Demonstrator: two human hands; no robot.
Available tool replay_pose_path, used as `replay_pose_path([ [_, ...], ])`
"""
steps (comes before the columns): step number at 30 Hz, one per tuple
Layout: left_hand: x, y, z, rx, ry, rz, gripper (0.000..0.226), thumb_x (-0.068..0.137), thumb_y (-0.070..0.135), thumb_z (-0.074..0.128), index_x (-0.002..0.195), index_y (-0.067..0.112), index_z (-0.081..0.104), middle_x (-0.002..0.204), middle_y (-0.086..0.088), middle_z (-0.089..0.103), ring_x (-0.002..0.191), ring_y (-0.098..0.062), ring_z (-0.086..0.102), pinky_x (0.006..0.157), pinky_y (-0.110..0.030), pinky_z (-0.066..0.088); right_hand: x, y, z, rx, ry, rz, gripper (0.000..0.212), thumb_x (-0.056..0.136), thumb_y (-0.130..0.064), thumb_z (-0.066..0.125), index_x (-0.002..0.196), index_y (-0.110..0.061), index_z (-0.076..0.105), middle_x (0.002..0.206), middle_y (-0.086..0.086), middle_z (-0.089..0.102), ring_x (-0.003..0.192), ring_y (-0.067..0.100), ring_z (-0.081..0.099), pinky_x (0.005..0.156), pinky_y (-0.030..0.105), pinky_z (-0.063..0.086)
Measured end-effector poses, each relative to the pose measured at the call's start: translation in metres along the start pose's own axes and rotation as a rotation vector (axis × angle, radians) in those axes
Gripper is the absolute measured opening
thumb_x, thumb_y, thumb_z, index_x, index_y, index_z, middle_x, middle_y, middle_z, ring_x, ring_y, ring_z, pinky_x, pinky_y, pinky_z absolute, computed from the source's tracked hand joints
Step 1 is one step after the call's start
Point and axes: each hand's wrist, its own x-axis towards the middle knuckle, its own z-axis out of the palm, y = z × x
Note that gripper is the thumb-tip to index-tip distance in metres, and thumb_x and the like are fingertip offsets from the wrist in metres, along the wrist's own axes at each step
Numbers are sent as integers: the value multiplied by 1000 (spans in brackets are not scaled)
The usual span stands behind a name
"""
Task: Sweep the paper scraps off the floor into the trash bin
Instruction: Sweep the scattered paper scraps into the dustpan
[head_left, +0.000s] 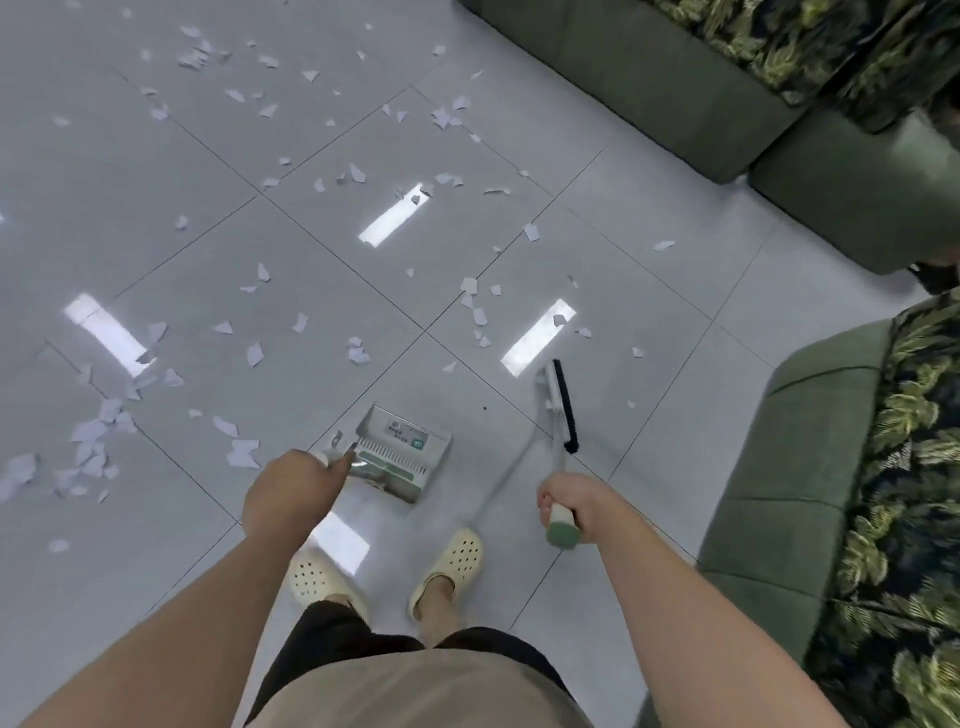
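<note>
Several white paper scraps (358, 355) lie scattered over the glossy grey tile floor, thickest at the left and far middle. My left hand (291, 491) grips the top of the dustpan handle; the grey dustpan (402, 452) stands on the floor just ahead of my feet, its mouth facing away. My right hand (574, 506) grips the green-and-white end of the broom handle. The broom head (560, 405), with black bristles, rests on the floor to the right of the dustpan. No trash bin is in view.
A green sofa with leaf-print cushions (810, 483) stands close on the right. Another green sofa section (665, 88) runs along the far right. My feet in cream clogs (452, 564) stand just behind the dustpan.
</note>
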Motion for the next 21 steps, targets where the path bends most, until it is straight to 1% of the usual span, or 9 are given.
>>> replay_pose_path([
  [2, -6, 0, 0, -7, -21, -14, 71, 92, 75, 46, 74, 9, 60, 70, -6, 63, 68, -24, 62, 64, -34, 51, 1, -4, 26, -95, -53, 15, 15, 81, 7, 42, 74, -4, 49, 58, 8, 46, 45, 16, 43, 44, 25, 40],
  [4, -13, 7, 4, -6, -25, -26, 69, 92, 74, 47, 72, 9, 59, 70, -5, 64, 66, -24, 62, 63, -33, 51, -1, -11, 48, -99, -137, 25, 14, 83, 6, 41, 75, -4, 48, 55, 6, 44, 40, 14, 42, 41, 24, 40],
  [8, -11, 10, 4, 0, -34, -12, 69, 94, 73, 45, 71, 10, 59, 67, -4, 65, 67, -23, 63, 61, -32, 48, -8, -47, 70, 131, -312, 46, 25, 89, 3, 41, 69, -12, 38, 44, -1, 35, 29, 7, 33, 30, 14, 31],
  [11, 0, 0, -1, -1, -66, 12, 73, 93, 76, 42, 69, 10, 61, 65, -4, 64, 63, -21, 64, 56, -31, 46, -16, -73, 74, 272, -362, 34, 31, 92, 1, 43, 68, -16, 34, 42, -3, 32, 27, 6, 30, 28, 13, 28],
  [14, 7, -4, -3, 0, -80, 45, 73, 91, 79, 41, 71, 11, 59, 68, -3, 62, 63, -19, 62, 56, -31, 45, -24, -83, 84, 260, -313, -41, 26, 88, 5, 47, 71, -13, 39, 46, -1, 37, 31, 6, 33, 30, 14, 30],
  [16, 9, -8, -8, 2, -98, 50, 73, 89, 81, 42, 73, 12, 59, 71, -2, 62, 65, -20, 62, 57, -32, 46, -32, -85, 90, 230, -245, -98, 19, 85, 7, 50, 77, -9, 44, 51, 1, 40, 35, 7, 34, 33, 15, 31],
  [18, 12, -11, -15, 0, -119, 66, 73, 88, 82, 42, 76, 12, 60, 71, -1, 63, 65, -18, 62, 56, -32, 46, -38, -89, 87, 244, -176, -142, 17, 83, 8, 50, 78, -8, 46, 53, 2, 40, 36, 8, 34, 35, 16, 31],
  [21, 20, -3, -33, -20, -123, 91, 67, 92, 74, 49, 78, 9, 56, 73, 1, 60, 65, -18, 59, 58, -32, 43, -42, -97, 68, 312, -72, -193, 18, 83, 8, 50, 76, -9, 45, 49, 2, 38, 36, 11, 33, 35, 16, 31],
])
